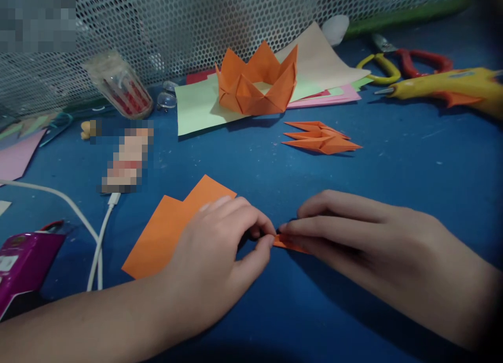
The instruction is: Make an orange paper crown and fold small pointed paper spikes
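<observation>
A small folded piece of orange paper lies low over the table between my hands, mostly hidden by fingers. My left hand pinches its left end between thumb and fingertips. From the other side my right hand closes its fingers on the same piece. Orange paper sheets lie flat, partly under my left hand and wrist. Beyond my hands rest folded orange paper points. Farther back stands an orange folded paper crown, upright on a light green sheet.
Right: a yellow glue gun and scissors. Left: a clear jar with red contents, a white cable plugged into a blurred device, and a purple box. A perforated metal panel borders the blue table.
</observation>
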Tool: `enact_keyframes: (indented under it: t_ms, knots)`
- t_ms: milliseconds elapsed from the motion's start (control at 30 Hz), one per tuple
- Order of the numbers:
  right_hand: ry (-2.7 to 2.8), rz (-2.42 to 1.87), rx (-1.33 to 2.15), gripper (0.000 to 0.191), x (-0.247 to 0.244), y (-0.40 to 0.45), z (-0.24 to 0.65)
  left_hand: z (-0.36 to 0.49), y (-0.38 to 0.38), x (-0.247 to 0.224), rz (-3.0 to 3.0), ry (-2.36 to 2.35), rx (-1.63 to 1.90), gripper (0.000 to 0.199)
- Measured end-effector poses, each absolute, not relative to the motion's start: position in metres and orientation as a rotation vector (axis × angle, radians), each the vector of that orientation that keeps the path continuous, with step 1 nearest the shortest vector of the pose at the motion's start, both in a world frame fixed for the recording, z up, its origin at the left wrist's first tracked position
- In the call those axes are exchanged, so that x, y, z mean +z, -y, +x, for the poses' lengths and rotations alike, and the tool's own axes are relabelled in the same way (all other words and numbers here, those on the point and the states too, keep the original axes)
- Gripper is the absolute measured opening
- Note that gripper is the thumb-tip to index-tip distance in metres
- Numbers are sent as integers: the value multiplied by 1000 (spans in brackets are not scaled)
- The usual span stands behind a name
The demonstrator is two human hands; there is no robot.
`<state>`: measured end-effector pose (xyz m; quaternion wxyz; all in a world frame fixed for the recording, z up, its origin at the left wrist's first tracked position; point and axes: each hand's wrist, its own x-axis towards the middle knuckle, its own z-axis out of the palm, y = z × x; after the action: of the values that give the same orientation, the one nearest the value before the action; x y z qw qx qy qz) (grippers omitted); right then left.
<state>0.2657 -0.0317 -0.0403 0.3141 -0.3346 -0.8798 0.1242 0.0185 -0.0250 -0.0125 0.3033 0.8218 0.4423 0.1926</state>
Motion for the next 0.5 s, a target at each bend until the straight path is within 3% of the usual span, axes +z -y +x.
enact_keyframes:
  t_ms: [333, 500]
  knots:
    - [2468, -783, 258, 45, -42, 36, 270, 10, 24, -11, 2445, -945, 533, 23]
    - [2507, -760, 75, 59, -44, 43, 268, 5, 22, -7, 2897, -750, 483, 51]
